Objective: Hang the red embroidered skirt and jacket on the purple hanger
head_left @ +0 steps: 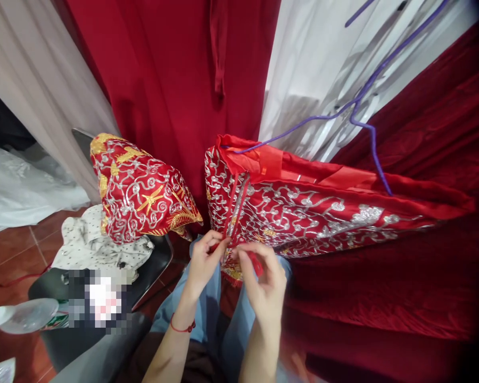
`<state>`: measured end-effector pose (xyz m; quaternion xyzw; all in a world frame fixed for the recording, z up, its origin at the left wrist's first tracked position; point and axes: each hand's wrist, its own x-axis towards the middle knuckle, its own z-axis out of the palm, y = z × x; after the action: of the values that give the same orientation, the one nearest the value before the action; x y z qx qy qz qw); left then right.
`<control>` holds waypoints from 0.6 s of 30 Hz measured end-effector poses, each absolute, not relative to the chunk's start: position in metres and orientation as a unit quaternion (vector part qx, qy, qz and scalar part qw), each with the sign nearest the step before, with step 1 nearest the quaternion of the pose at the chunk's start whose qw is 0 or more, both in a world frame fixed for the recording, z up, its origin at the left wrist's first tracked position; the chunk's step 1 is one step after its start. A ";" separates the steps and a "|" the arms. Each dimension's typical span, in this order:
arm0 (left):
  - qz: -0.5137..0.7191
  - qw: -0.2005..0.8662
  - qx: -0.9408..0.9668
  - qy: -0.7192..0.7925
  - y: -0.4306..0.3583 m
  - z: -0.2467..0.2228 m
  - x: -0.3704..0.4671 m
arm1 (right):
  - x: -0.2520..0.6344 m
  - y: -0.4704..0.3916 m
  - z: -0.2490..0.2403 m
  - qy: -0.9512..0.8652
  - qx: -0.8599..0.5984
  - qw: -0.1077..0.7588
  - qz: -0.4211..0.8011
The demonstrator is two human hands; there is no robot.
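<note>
A red garment (303, 207) with silver and gold embroidery hangs from a purple wire hanger (323, 117) in front of me. Thin red ribbons (235, 205) run down from its waistband on the left side. My left hand (205, 258) pinches these ribbons near their lower part, with thumb and fingers together. Just to the right, my right hand (263, 271) has thumb and fingertips close together around red ribbon, with a loop of it showing beneath the fingers. The exact spot between the two hands is small and partly hidden.
Another embroidered red piece (139, 191) lies on a dark chair (159, 260) at the left, over a white dotted cloth (91, 244). A clear plastic bottle (32, 315) is at lower left. Red fabric (175, 64) and white fabric (299, 58) hang behind.
</note>
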<state>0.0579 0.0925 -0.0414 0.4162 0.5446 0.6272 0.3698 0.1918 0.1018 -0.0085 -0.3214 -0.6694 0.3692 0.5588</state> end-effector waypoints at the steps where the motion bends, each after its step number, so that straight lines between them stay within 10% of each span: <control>1: 0.626 0.375 0.423 0.537 0.092 -0.041 0.059 | 0.185 0.110 -0.005 -0.678 -0.314 0.562 0.355; 8: 0.581 0.429 0.464 0.513 0.087 -0.037 0.051 | 0.166 0.143 0.011 -0.782 -0.299 0.475 0.271; 15: 0.569 0.485 0.451 0.488 0.084 -0.037 0.048 | 0.169 0.123 -0.014 -0.601 -0.342 0.681 0.240; 18: 0.578 0.490 0.437 0.485 0.083 -0.038 0.049 | 0.173 0.121 -0.037 -0.579 -0.361 0.632 0.369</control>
<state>0.0485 0.0834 -0.0378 0.4370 0.4845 0.5779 0.4902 0.1725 0.1214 -0.0374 -0.3609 -0.5785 0.3688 0.6317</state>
